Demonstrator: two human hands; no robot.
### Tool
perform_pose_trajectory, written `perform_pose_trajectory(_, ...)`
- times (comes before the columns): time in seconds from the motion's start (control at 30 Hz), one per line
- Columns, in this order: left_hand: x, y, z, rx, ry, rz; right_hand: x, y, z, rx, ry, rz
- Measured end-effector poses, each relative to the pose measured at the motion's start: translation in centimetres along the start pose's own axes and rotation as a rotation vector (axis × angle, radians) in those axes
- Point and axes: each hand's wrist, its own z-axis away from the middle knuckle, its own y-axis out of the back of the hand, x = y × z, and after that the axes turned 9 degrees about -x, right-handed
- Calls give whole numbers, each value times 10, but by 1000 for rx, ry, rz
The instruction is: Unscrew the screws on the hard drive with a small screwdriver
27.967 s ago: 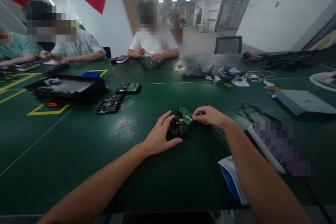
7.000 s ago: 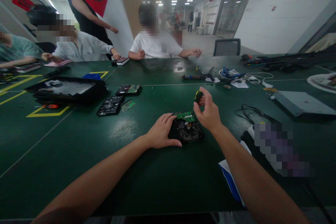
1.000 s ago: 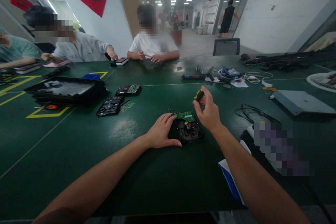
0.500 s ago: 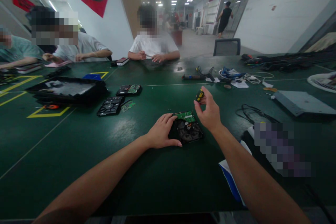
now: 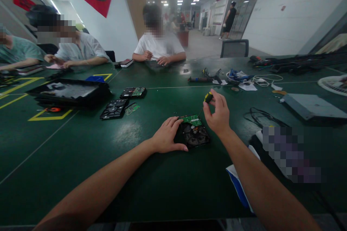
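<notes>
A hard drive (image 5: 195, 138) lies flat on the green table, its black metal face and green circuit board (image 5: 192, 119) turned up. My left hand (image 5: 166, 137) grips it along its left side, thumb at the near edge and fingers at the far edge. In my right hand (image 5: 219, 114) is a small screwdriver (image 5: 208, 97) with a black and yellow handle, pinched between thumb and fingers. Its thin shaft slants down to the board's far right corner; whether the tip sits in a screw is too small to tell.
Left of the drive lie two more hard drives (image 5: 114, 109) and a loose circuit board (image 5: 132, 108). Beyond them stands a black tray (image 5: 67, 94). At right are a grey metal box (image 5: 311, 106), cables (image 5: 267, 115) and a blue-white cloth (image 5: 238, 184). Several people sit across the table.
My right hand has shifted slightly right, and the screwdriver handle now leans more to the right. My left hand and the hard drive stay put. A person in the background has turned.
</notes>
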Motion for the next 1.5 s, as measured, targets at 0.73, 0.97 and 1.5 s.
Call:
perform_pose_trajectory(0.73, 1, 0, 0, 4, -5, 6, -6, 4, 1, -85, -206, -247)
perform_pose_trajectory(0.97, -1, -1, 0, -5, 9, 12, -10, 3, -6, -85, -348, -600)
perform_pose_trajectory(1.5, -2, -1, -1, -11, 10, 17, -9, 15, -15, -147, -523, -1041)
